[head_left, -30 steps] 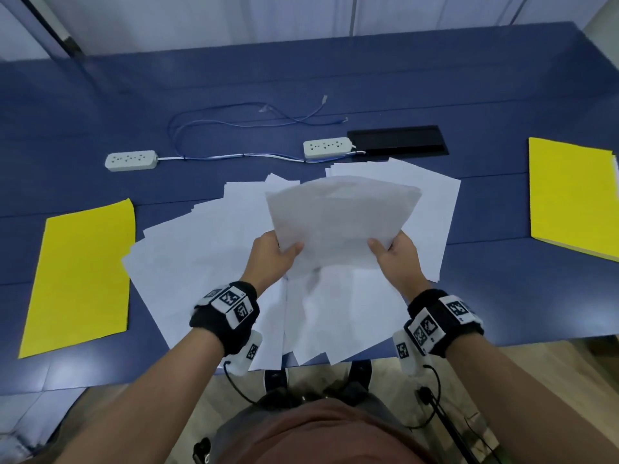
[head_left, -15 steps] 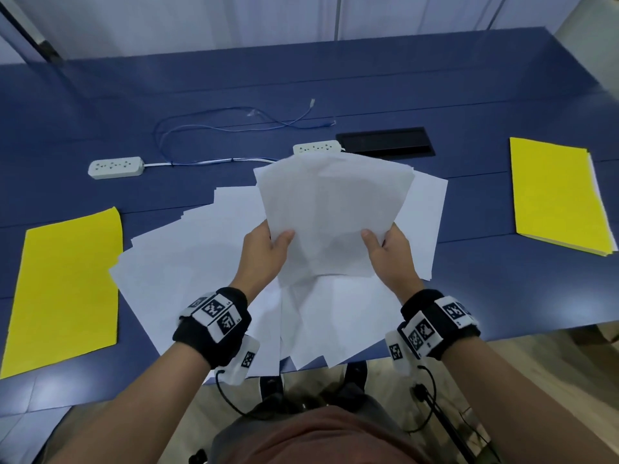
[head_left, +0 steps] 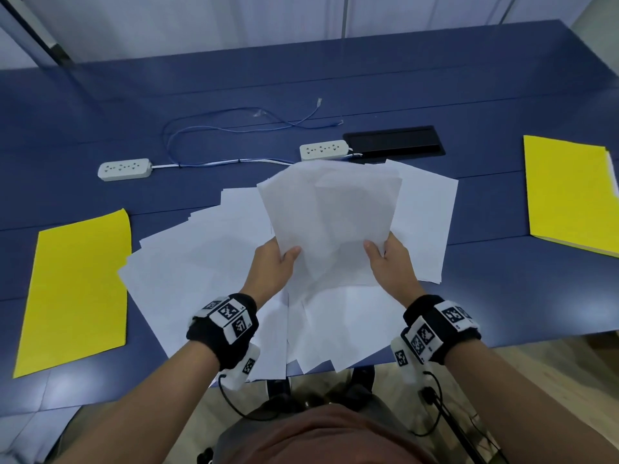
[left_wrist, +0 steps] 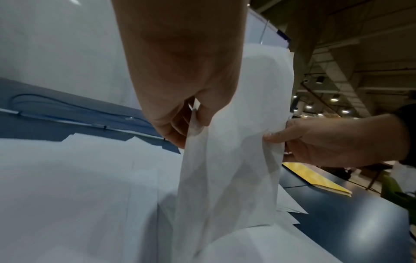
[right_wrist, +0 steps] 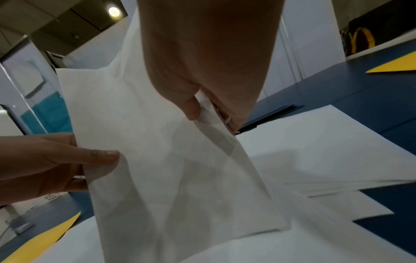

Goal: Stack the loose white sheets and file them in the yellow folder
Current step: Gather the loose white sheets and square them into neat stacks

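Observation:
I hold a small bundle of white sheets [head_left: 330, 216] upright over the table, its lower edge resting on the papers below. My left hand [head_left: 278, 262] pinches its left edge, thumb in front, and my right hand [head_left: 385, 256] pinches the right edge. Both wrist views show the same bundle [left_wrist: 227, 160] [right_wrist: 162, 151] gripped from either side. Many more loose white sheets [head_left: 201, 269] lie fanned out on the blue table under and around my hands. A yellow folder [head_left: 569, 192] lies at the far right, and a yellow cover [head_left: 77, 289] lies flat at the left.
Two white power strips [head_left: 124, 169] [head_left: 323, 150] and a looping blue cable [head_left: 234, 128] lie behind the papers. A black cable hatch [head_left: 393, 140] is set into the table beside the right strip. Some sheets overhang the table's near edge [head_left: 536, 336].
The held bundle has been tipped from a shallow slant to nearly upright, and both hands have risen slightly with it. The view has shifted a little to the right.

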